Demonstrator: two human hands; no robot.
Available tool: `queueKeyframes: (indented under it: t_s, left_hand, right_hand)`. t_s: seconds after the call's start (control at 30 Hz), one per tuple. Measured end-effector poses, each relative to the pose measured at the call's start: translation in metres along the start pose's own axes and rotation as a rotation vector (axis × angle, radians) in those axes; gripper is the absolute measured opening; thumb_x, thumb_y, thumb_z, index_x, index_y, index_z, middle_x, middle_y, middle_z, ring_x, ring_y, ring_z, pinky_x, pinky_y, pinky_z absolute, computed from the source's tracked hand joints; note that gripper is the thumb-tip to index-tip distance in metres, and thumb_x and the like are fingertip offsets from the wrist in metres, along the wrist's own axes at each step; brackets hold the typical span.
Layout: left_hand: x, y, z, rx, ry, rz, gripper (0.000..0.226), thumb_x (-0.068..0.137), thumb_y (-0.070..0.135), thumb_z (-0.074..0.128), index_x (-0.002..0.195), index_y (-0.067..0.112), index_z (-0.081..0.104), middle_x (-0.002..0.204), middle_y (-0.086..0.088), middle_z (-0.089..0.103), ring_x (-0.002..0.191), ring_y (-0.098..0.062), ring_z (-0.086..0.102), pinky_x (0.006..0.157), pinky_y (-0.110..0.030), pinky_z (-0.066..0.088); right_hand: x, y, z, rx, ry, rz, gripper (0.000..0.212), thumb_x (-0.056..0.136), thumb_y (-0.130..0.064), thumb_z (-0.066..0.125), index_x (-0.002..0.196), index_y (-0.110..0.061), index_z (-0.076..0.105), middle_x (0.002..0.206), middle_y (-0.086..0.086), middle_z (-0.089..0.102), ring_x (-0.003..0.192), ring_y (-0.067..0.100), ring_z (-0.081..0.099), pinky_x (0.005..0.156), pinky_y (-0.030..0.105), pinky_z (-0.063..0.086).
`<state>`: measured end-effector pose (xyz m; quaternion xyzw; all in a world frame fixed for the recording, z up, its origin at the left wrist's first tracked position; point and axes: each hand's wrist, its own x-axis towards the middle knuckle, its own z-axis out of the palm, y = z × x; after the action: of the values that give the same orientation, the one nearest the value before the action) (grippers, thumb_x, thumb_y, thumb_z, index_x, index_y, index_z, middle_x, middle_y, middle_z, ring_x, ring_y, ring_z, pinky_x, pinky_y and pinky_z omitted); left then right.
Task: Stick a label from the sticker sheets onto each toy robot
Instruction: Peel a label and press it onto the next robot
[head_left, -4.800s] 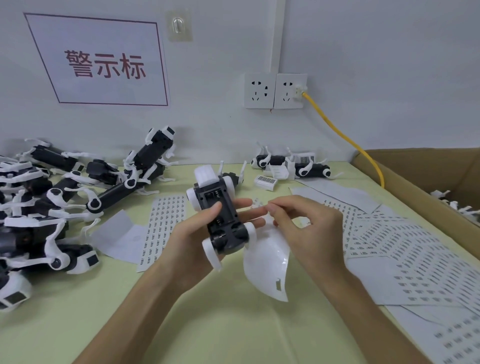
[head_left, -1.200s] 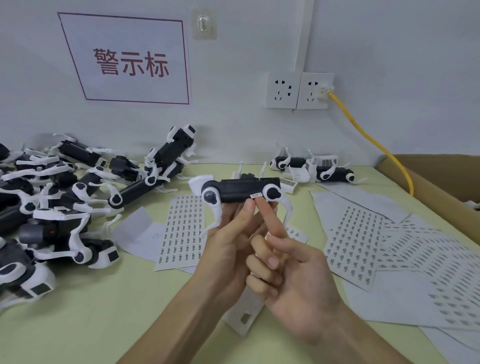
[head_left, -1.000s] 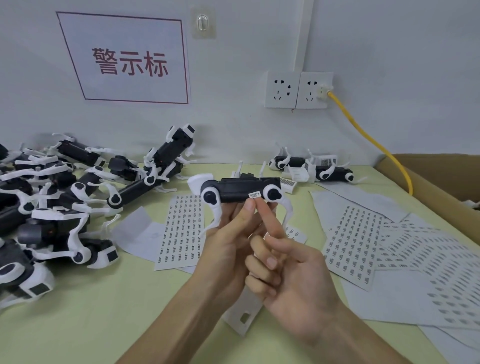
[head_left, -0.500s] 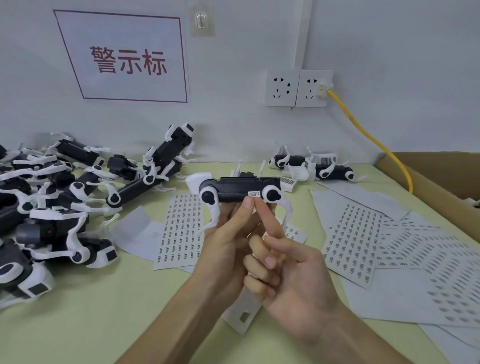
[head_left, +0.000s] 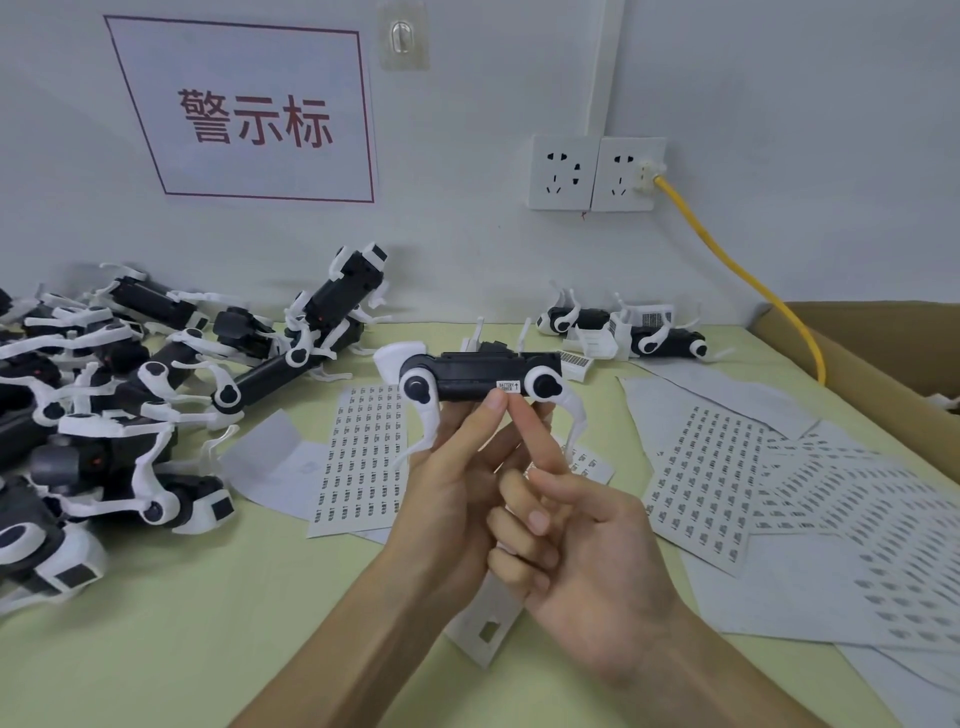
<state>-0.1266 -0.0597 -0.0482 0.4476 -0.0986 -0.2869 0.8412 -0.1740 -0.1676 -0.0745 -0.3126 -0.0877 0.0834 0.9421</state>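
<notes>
Smoothing looks like your current step: the small white printed label (head_left: 508, 386) sits on the black-bodied, white-legged plastic toy robot (head_left: 483, 376), held up at 12 o'clock. Your left hand (head_left: 457, 488) grips it from beneath. Your right hand (head_left: 582, 561) points its index fingertip (head_left: 519, 410) straight at the label's lower edge, the other fingers curled. Next, rub the label flat, then peel another from the white sticker sheets (head_left: 358, 457) at 10 o'clock on the tabletop.

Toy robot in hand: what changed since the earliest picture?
The left hand turned the toy robot side-on and raised it. The right hand, peeling before, now presses a forefinger at the label on its body. Piled robots and sticker sheets stayed.
</notes>
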Motion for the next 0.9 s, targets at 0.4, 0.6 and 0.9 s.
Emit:
queueKeyframes:
  t_s: [0.4, 0.6, 0.9]
  left_hand:
    - [-0.0013, 0.0005, 0.0013, -0.023, -0.001, 0.109, 0.044, 0.085, 0.042, 0.076, 0.115, 0.021, 0.052, 0.108, -0.007, 0.078, 0.062, -0.01, 0.071, 0.054, -0.025, 0.055]
    - [-0.0011, 0.0021, 0.0042, -0.045, 0.022, 0.128, 0.047, 0.08, 0.041, 0.078, 0.113, 0.022, 0.051, 0.101, -0.008, 0.079, 0.081, -0.012, 0.074, 0.06, -0.025, 0.057]
    - [0.0007, 0.0011, 0.0031, -0.056, 0.039, 0.15, 0.048, 0.077, 0.041, 0.076, 0.113, 0.022, 0.052, 0.097, -0.009, 0.078, 0.088, -0.016, 0.074, 0.063, -0.026, 0.058]
  right_hand:
    - [-0.0001, -0.0004, 0.006, 0.0, 0.074, 0.006, 0.057, 0.079, -0.011, 0.056, 0.131, -0.031, 0.068, 0.057, -0.002, 0.037, 0.047, 0.01, 0.027, 0.045, 0.023, 0.02]
    - [-0.0014, 0.0005, 0.0069, -0.015, 0.068, 0.004, 0.056, 0.082, -0.009, 0.053, 0.131, -0.03, 0.069, 0.059, -0.002, 0.036, 0.05, 0.01, 0.022, 0.046, 0.023, 0.018]
    - [-0.0008, 0.0018, 0.0038, -0.037, 0.016, 0.001, 0.056, 0.085, -0.01, 0.052, 0.134, -0.033, 0.066, 0.061, -0.004, 0.037, 0.052, 0.011, 0.021, 0.046, 0.022, 0.021]
